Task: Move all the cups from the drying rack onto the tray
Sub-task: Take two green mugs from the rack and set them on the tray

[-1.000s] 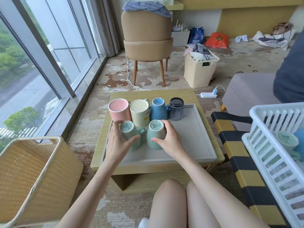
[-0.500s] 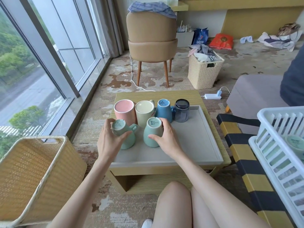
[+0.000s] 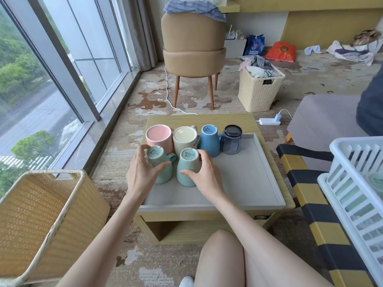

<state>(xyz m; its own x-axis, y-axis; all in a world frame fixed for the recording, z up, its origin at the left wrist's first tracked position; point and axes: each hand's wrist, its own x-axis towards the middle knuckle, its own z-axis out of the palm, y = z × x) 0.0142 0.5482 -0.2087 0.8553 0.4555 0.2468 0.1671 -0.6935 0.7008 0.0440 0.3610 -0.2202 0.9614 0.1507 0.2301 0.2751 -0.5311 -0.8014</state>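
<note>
On the grey tray (image 3: 244, 183), seen from the head camera, two mint cups are gripped upside down: one (image 3: 160, 168) by the left hand (image 3: 143, 172), the other (image 3: 187, 170) by the right hand (image 3: 204, 175). Pink (image 3: 159, 136), cream (image 3: 185, 140), blue (image 3: 209, 140) and dark glass (image 3: 232, 139) cups are set behind. Another cup (image 3: 376, 181) is left in the white drying rack (image 3: 352, 183), well to the right, nearer the right hand. Base stamps cannot be read.

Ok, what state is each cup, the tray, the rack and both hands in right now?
Pink cup: upside down, on tray.
Cream cup: upside down.
Blue cup: upside down.
Dark glass: upside down.
Left green cup: upside down, left hand grip on it.
Right green cup: upside down, right hand grip on it.
Tray: half filled.
Rack: holds at least one cup.
</note>
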